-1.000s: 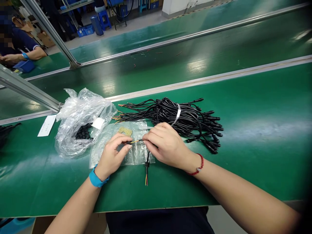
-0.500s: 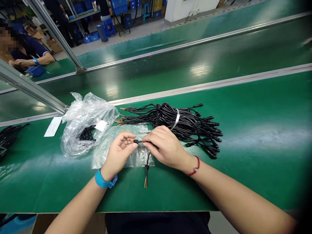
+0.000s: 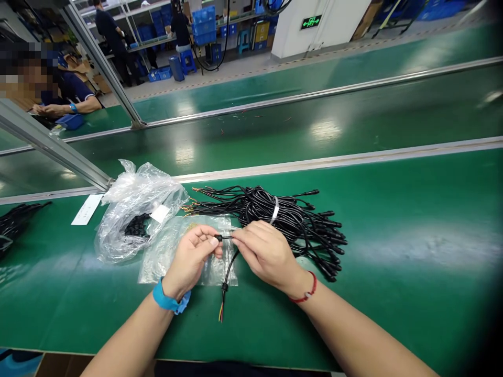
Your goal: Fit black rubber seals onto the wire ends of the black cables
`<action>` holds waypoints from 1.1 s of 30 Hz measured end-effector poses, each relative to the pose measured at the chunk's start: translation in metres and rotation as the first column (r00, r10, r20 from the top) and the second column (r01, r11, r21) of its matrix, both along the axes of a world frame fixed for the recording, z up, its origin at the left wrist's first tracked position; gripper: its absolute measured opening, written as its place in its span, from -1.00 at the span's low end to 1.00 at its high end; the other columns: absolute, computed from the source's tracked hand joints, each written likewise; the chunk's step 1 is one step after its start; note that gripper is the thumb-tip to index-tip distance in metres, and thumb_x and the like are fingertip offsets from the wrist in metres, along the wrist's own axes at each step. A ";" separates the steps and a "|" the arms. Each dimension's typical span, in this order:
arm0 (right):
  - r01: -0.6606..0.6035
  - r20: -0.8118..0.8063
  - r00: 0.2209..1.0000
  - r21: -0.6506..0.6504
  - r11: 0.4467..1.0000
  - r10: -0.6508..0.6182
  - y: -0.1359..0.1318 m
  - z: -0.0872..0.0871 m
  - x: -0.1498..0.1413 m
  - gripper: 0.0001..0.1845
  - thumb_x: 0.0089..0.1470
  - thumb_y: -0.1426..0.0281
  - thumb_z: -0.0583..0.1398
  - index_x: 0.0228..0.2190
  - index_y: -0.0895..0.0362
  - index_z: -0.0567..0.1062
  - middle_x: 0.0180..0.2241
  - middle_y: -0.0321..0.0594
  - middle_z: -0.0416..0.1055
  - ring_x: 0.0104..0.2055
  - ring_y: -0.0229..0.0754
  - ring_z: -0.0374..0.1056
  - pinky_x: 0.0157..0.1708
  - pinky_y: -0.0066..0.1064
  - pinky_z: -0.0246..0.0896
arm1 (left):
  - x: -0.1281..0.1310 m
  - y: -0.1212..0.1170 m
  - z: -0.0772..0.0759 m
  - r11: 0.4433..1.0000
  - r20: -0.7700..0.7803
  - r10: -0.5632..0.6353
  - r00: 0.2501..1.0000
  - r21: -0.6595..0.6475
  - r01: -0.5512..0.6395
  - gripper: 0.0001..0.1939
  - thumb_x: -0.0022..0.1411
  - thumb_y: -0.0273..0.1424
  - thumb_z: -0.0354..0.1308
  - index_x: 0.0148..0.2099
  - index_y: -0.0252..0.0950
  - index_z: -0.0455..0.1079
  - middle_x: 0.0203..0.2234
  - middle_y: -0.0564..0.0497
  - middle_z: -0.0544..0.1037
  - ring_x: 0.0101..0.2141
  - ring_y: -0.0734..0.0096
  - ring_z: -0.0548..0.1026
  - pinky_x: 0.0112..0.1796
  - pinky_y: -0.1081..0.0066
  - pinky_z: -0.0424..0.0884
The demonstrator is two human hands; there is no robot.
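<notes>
Head view, held black cable (image 3: pixel 227 237), green worktop (image 3: pixel 396 230), lit exit sign (image 3: pixel 310 22)

The cable (image 3: pixel 227 237) between the left hand (image 3: pixel 192 261) and the right hand (image 3: pixel 269 256) looks like smooth black plastic, as does the glossy cable bundle (image 3: pixel 255 203) beyond the right, while beyond the left sit a crinkled, shiny clear plastic bag (image 3: pixel 143 184) and a matt paper slip (image 3: pixel 87 209) on smooth, softly gleaming green worktop (image 3: pixel 393 230).
</notes>
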State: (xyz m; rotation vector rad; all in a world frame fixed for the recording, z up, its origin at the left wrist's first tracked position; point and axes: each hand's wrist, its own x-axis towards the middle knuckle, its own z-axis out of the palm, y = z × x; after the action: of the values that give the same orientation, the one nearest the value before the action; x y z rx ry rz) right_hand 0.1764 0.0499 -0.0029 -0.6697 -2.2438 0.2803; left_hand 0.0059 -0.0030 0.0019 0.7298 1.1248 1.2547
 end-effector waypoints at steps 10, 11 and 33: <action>-0.201 -0.079 0.980 -0.396 0.896 0.185 0.003 0.007 -0.001 -0.80 0.18 0.49 0.04 -0.43 0.16 0.42 -0.53 -0.30 0.36 -0.46 -0.29 0.22 -0.39 -0.42 0.07 | -0.020 -0.006 -0.019 0.893 -0.686 0.086 0.722 0.375 0.250 -0.89 0.17 -0.47 0.15 -0.21 -0.28 0.42 -0.36 -0.05 0.52 -0.30 0.36 0.46 -0.27 0.38 0.36; -0.202 -0.089 0.979 -0.422 0.884 0.181 0.004 0.008 -0.001 -0.80 0.18 0.49 0.04 -0.44 0.15 0.41 -0.53 -0.30 0.35 -0.46 -0.30 0.22 -0.38 -0.42 0.08 | -0.021 -0.006 -0.019 0.882 -0.696 0.086 0.713 0.386 0.270 -0.89 0.17 -0.48 0.14 -0.21 -0.27 0.42 -0.37 -0.05 0.52 -0.29 0.36 0.46 -0.26 0.38 0.36; -0.120 0.001 0.992 -0.242 0.963 0.124 0.007 0.003 -0.001 -0.86 0.18 0.47 0.07 -0.30 0.14 0.43 -0.41 -0.23 0.46 -0.35 -0.23 0.31 -0.16 -0.28 0.13 | -0.017 -0.005 -0.021 0.947 -0.541 0.030 0.841 0.284 0.150 -0.85 0.20 -0.36 0.14 -0.19 -0.30 0.41 -0.34 -0.05 0.51 -0.36 0.41 0.49 -0.30 0.41 0.43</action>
State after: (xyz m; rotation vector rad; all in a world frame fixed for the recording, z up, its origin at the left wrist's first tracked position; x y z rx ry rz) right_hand 0.1759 0.0567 0.0001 -0.6614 -2.2909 0.6204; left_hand -0.0109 -0.0075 -0.0194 1.4222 1.3480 1.2200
